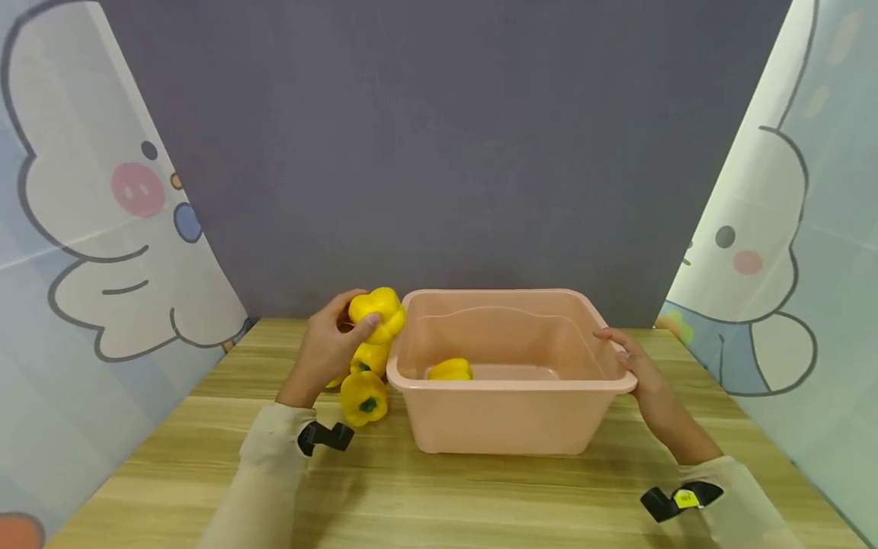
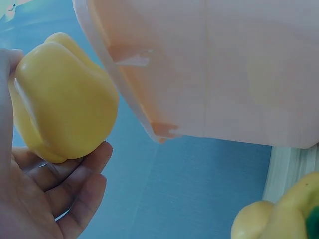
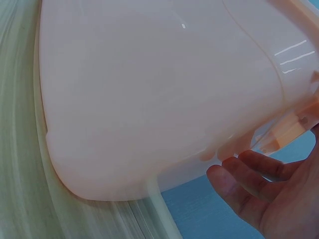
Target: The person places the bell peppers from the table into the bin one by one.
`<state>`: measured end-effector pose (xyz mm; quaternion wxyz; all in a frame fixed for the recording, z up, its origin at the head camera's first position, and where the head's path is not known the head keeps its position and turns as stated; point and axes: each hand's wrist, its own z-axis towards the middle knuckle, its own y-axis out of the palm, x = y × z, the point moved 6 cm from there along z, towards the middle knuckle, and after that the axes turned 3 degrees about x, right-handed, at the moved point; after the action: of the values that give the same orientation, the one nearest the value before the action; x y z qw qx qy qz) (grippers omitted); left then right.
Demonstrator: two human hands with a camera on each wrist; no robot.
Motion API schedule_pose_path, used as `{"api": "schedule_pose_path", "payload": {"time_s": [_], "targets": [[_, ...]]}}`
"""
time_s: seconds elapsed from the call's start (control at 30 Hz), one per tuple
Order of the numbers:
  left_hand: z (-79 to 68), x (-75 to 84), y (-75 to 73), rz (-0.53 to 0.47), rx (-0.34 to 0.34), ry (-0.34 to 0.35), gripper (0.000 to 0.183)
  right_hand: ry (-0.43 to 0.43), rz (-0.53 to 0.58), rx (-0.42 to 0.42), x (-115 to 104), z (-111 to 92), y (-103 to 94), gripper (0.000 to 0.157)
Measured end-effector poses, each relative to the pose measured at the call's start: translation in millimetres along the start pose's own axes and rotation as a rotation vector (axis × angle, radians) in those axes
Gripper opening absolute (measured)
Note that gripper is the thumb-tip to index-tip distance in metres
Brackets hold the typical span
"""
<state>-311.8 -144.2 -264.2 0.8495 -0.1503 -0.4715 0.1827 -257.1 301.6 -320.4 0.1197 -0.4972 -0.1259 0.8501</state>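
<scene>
Between thumb and fingers, my left hand (image 1: pixel 329 343) grips a yellow bell pepper (image 1: pixel 381 313), held up beside the left rim of a pink plastic basin (image 1: pixel 507 419). The left wrist view shows this pepper (image 2: pixel 67 99) with the fingers (image 2: pixel 92 186) under it, close to the rim. My right hand (image 1: pixel 648 381) holds the basin's right rim, thumb on top; in the right wrist view its fingers (image 3: pixel 244 189) curl beneath the rim against the outer wall. Inside the basin lies another yellow pepper (image 1: pixel 450 370).
More yellow peppers, one in front with a green stem (image 1: pixel 365 400), sit on the wooden table (image 1: pixel 425 496) left of the basin, partly under my left hand. A dark grey panel (image 1: pixel 425 152) stands behind, and cartoon-printed sheets (image 1: pixel 761 229) flank the table on both sides.
</scene>
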Motion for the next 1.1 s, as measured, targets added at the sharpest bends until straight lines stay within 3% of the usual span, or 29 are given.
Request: {"api": "schedule_pose_path", "payload": {"time_s": [0.43, 1.1], "targets": [[4.3, 13.9, 10.2, 0.014, -0.072, 0.002, 0.062, 0.011, 0.016, 0.008, -1.7, 2.0, 0.4, 0.044], [18.0, 29.3, 22.8, 0.170, -0.206, -0.003, 0.065, -0.004, 0.026, 0.003, -2.7, -0.1, 0.8, 0.044]]}}
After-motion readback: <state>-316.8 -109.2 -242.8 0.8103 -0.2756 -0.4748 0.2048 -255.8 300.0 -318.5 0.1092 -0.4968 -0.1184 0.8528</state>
